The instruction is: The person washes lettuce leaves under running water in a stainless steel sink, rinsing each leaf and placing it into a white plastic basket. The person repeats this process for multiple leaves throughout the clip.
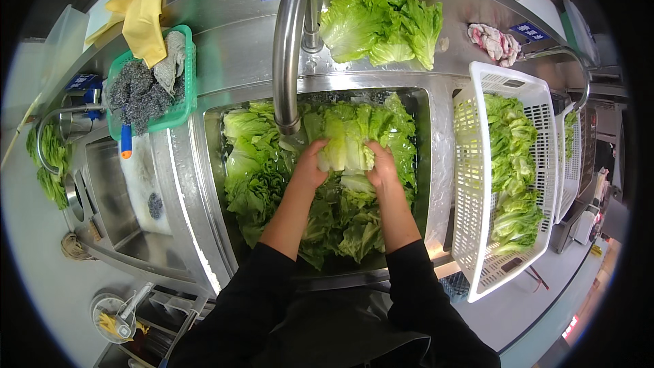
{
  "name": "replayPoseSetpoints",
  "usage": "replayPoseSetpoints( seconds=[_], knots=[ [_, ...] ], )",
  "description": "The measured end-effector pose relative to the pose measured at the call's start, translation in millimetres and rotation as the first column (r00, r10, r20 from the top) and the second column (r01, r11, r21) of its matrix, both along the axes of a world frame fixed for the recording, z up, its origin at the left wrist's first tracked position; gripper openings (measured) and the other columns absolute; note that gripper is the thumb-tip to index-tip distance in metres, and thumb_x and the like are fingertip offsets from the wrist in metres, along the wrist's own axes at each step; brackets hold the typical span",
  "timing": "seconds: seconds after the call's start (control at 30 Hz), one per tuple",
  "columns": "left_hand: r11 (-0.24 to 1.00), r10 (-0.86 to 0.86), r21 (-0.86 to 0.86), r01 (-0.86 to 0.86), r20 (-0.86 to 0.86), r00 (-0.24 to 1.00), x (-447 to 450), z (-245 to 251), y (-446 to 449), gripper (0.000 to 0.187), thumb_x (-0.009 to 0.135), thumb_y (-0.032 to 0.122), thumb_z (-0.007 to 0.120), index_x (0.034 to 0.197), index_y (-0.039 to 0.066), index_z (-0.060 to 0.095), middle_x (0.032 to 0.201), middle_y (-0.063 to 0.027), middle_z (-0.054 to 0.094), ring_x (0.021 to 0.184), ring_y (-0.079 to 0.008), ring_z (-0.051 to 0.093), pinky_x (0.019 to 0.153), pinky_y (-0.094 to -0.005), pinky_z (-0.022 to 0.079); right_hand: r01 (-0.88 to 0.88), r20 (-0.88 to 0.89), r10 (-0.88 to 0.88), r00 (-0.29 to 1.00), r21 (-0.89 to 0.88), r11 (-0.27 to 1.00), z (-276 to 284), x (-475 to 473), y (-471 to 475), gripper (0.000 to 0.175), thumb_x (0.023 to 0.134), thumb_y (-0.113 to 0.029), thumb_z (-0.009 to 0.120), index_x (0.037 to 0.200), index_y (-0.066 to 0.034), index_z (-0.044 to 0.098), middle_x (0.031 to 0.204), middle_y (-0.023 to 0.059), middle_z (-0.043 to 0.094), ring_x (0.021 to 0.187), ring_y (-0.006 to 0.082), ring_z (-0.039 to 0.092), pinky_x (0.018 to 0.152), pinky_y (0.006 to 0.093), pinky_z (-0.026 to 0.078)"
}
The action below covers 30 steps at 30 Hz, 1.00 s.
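A stainless steel sink [430, 163] is filled with water and loose green lettuce leaves [255, 184]. Both hands grip one bunch of lettuce [345, 138], held upright at the middle of the basin. My left hand [310, 163] is at its left side, thumb and fingers against the pale stems. On the right side, my right hand [380, 164] holds the same bunch; some fingertips are hidden behind leaves. The curved metal faucet [287, 61] reaches over the basin just left of the bunch. More lettuce [380, 28] lies on the steel ledge behind the faucet.
At right, a white perforated plastic basket [477, 174] holds lettuce. A green basket [190, 76] with scouring pads [138, 89] and yellow rubber gloves [143, 25] stands at left, near a second sink [115, 194] with foam. A crumpled cloth [494, 43] lies at the back right.
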<state>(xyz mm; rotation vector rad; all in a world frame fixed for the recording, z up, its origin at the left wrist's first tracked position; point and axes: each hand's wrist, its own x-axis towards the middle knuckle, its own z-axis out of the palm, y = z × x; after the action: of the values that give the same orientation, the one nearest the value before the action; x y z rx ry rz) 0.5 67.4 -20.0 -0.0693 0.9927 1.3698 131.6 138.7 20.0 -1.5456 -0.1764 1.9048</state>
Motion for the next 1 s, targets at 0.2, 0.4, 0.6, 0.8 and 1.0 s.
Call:
replayPoseSetpoints(
  seconds=[0.2, 0.4, 0.6, 0.8, 1.0],
  knots=[
    [0.99, 0.131, -0.091, -0.103, 0.385, 0.914, -6.8, 11.7, -7.7, 0.031, 0.079, 0.016, 0.053, 0.105, -0.001, 0.049, 0.104, -0.0108, 0.055, 0.096, -0.0244, 0.053, 0.086, -0.0364, 0.042, -0.238, 0.235, 0.188, 0.954, 0.207, 0.949, 27.7, -0.5, -0.4, 0.054, 0.07, -0.007, 0.062, 0.117, 0.0025, 0.037, 0.101, 0.0136, 0.053, 0.091, 0.0237, 0.052, 0.082, 0.0371, 0.041],
    [0.995, 0.098, -0.001, -0.102, 0.314, 0.944, -19.6, 27.1, 7.8, 0.047, 0.078, 0.021, 0.057, 0.118, 0.004, 0.039, 0.115, -0.0113, 0.048, 0.104, -0.0271, 0.048, 0.087, -0.0413, 0.039, -0.466, 0.559, 0.21, 0.802, 0.366, 0.805, 29.9, -11.8, 11.2, 0.053, 0.072, -0.003, 0.06, 0.119, 0.0027, 0.036, 0.099, 0.0164, 0.056, 0.087, 0.0237, 0.055, 0.075, 0.0339, 0.046],
    [0.9, -0.253, -0.421, 0.113, -0.291, 0.923, -2.4, 16.2, 33.7, 0.055, 0.077, 0.023, 0.06, 0.121, 0.001, 0.036, 0.118, -0.0134, 0.044, 0.107, -0.0257, 0.043, 0.087, -0.0425, 0.035, -0.857, 0.905, 0.285, 0.315, 0.143, 0.495, -17.0, -38.0, 9.8, 0.051, 0.069, -0.011, 0.063, 0.113, 0.0031, 0.04, 0.096, 0.0221, 0.056, 0.085, 0.0355, 0.056, 0.074, 0.038, 0.046],
    [0.707, -0.313, -0.706, 0.045, -0.256, 0.914, 2.5, -16.8, 39.8, 0.056, 0.079, 0.025, 0.058, 0.124, 0.004, 0.033, 0.125, -0.0147, 0.036, 0.112, -0.0315, 0.038, 0.088, -0.0494, 0.034, -0.77, 0.736, 0.539, 0.41, -0.038, 0.637, -50.9, -42.9, 12.8, 0.053, 0.069, -0.012, 0.063, 0.116, 0.0007, 0.041, 0.099, 0.0211, 0.057, 0.086, 0.0341, 0.057, 0.073, 0.0374, 0.046],
    [0.962, 0.02, -0.272, 0.011, 0.113, 0.993, -11.5, -2.4, 13.4, 0.036, 0.082, 0.021, 0.052, 0.112, 0.001, 0.047, 0.11, -0.0145, 0.051, 0.097, -0.026, 0.051, 0.084, -0.043, 0.041, -0.261, 0.341, 0.276, 0.899, -0.09, 0.961, -12.8, -15.2, 16.8, 0.041, 0.073, -0.011, 0.059, 0.11, 0.0017, 0.045, 0.101, 0.0167, 0.057, 0.085, 0.0278, 0.057, 0.076, 0.04, 0.046]
  ],
)
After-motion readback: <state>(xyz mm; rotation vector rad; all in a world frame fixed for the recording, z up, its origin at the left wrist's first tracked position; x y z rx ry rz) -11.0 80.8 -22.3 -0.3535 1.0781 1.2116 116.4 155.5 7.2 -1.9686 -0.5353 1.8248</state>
